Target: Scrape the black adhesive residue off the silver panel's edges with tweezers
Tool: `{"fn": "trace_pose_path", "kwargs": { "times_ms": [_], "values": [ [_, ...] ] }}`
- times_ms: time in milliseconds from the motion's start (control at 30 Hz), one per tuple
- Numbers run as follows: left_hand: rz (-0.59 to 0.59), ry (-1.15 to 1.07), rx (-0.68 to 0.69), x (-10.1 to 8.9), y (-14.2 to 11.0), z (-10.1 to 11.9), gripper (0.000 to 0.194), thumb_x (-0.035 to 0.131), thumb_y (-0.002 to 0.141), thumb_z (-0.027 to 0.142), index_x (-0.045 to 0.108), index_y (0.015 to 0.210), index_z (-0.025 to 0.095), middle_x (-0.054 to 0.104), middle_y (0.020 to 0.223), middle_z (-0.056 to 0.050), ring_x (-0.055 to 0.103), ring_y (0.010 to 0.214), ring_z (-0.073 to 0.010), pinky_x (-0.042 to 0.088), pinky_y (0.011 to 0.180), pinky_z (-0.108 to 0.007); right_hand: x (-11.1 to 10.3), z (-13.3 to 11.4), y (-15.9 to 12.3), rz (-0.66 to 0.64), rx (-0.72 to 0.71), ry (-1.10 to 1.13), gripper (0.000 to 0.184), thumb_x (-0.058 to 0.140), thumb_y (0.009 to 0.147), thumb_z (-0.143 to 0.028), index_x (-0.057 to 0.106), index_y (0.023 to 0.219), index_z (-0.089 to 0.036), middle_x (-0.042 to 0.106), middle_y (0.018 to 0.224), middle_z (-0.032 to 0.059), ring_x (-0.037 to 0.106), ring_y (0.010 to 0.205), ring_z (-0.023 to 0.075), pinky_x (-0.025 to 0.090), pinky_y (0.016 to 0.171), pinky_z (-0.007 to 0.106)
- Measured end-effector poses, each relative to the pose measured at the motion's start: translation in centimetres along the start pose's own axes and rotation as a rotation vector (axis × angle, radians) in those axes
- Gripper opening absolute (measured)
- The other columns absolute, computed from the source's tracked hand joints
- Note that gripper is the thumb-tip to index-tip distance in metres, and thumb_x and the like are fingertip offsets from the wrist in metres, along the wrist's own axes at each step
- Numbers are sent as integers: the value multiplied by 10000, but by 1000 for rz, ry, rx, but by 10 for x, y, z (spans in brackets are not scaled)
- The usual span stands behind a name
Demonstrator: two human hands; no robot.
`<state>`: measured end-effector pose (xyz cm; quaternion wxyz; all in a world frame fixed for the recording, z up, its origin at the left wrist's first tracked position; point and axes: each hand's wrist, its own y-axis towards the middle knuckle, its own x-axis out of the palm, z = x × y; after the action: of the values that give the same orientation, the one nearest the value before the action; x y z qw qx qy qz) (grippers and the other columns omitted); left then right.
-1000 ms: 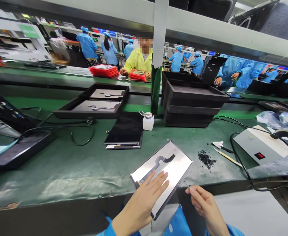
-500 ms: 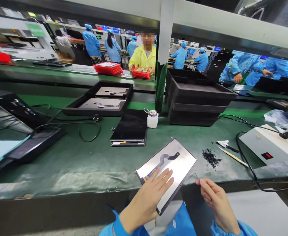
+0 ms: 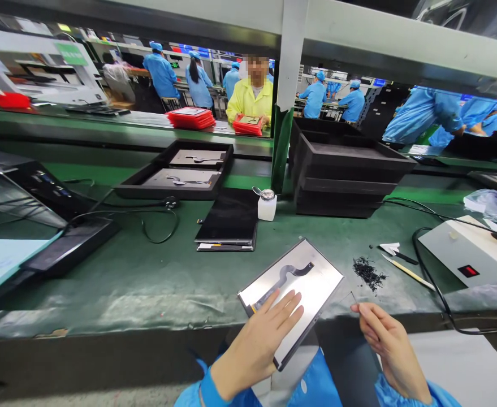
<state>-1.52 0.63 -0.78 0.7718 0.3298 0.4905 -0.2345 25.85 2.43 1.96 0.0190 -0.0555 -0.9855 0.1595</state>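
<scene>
L hand (image 3: 260, 339) lies flat, fingers extended, on silver-backed rectangular display panel (image 3: 316, 271), overhanging front of green-topped bench (image 3: 167, 282). R hand (image 3: 390, 345) pinches thin sliver (image 3: 353, 297), too small to ID, nr black shreds (image 3: 369, 273).

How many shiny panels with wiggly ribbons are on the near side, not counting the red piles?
3: one panel under the left hand, plus a near panel and a far panel in the shallow black tray. More may be hidden underneath.
</scene>
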Motion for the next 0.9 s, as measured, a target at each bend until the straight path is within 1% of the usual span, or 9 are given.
{"fn": "trace_pose_path", "kwargs": {
  "times_ms": [167,300,467,600,733,900],
  "values": [
    [9,5,7,-1,1,0,1074,461,479,-19,200,1516,74,304,1577,-183,159,1501,-301,212,1180,-627,0,-4,1,7,-13,14,525,787,668,-654,679,780,-152,314,535,-86,177,457,49,89,430,215],
    [13,-1,7,-1,1,0,1061,465,494,-17,201,1517,80,307,1576,-183,187,1494,-300,216,1181,-626,3,-11,-1,30,-17,17,524,796,655,-654,677,763,-155,313,536,-83,194,460,50,93,432,210],
    [33,-11,12,-1,1,0,996,471,558,-18,210,1515,72,316,1570,-192,194,1491,-302,225,1177,-626,3,-19,-1,14,-3,17,545,816,617,-662,677,754,-154,312,529,-85,193,462,52,102,430,208],
    [16,-20,7,0,1,0,1038,468,527,-15,198,1524,82,288,1585,-175,174,1497,-297,214,1181,-624,1,-23,0,10,-11,5,537,806,644,-656,681,780,-151,326,540,-82,194,470,54,108,434,207],
    [-10,-13,-7,-1,1,0,1058,472,519,-16,176,1528,93,269,1593,-170,146,1502,-294,199,1185,-617,2,-27,0,13,-18,5,545,813,630,-659,679,764,-149,326,532,-83,192,468,53,108,430,204],
    [-28,-21,-17,-3,2,1,1068,473,518,-17,140,1526,99,274,1586,-187,161,1493,-303,184,1181,-616,4,-32,-1,61,-69,29,515,832,625,-629,674,739,-153,314,535,-81,188,464,54,92,419,205]
  ]
}}
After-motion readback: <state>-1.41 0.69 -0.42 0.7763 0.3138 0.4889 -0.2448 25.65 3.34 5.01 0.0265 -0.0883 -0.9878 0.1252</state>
